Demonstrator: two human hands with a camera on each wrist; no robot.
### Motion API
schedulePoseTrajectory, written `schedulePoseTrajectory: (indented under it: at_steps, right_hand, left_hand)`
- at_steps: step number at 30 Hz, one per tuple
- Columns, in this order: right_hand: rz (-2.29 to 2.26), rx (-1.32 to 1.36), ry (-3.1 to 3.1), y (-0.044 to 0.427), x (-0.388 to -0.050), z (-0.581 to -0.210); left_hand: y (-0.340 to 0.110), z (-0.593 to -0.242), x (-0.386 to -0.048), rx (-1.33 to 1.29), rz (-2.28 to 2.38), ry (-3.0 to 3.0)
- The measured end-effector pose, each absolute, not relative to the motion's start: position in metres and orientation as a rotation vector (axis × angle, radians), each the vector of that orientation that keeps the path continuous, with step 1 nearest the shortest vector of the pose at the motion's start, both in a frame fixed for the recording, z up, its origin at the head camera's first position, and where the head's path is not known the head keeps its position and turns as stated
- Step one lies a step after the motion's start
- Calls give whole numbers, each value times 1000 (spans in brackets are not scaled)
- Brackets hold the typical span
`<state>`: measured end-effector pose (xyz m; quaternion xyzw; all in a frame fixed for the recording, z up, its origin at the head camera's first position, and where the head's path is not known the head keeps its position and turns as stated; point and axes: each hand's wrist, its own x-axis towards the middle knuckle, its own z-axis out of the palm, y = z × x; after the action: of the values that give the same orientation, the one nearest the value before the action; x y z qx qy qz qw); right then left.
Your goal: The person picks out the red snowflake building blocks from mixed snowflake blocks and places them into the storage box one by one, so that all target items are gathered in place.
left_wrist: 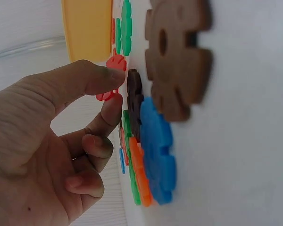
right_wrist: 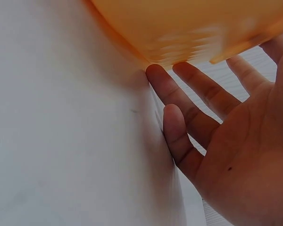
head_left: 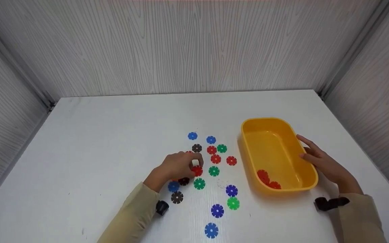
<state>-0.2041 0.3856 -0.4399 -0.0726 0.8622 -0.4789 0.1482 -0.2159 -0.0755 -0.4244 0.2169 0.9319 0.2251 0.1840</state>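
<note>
My left hand point(head_left: 180, 166) pinches a red notched disc point(head_left: 198, 170) between thumb and forefinger; in the left wrist view the red disc point(left_wrist: 116, 62) shows behind the thumb of the hand point(left_wrist: 52, 136). Around it lie a blue disc point(left_wrist: 156, 150), a brown disc point(left_wrist: 179, 56) and an orange disc point(left_wrist: 140, 172). On the right, my right hand point(head_left: 328, 165) rests against the side of a yellow basket point(head_left: 275, 155) that holds a few red discs point(head_left: 263, 176). In the right wrist view, the fingers of this hand point(right_wrist: 226, 127) touch the outside of the basket point(right_wrist: 179, 28).
More discs lie between the left hand and the basket, among them a green disc point(head_left: 214, 171) and a red disc point(head_left: 231, 160). Nearer the front are purple point(head_left: 217, 211) and blue point(head_left: 211, 230) discs. Wood-grain panels point(head_left: 181, 47) enclose the white table point(head_left: 96, 145) behind and at both sides.
</note>
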Motion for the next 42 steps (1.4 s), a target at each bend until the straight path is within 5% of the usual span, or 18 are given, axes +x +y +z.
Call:
schedulePoseTrajectory:
  at_steps: [25,42]
  right_hand:
    - [-1358,-267,2504,382,-205,-437]
    - [-1351,-245,2506,385,-204,-438]
  left_hand:
    - [-63,-413,-214,578,1640,2266]
    - [-4,-406,-205,509,1796,2058]
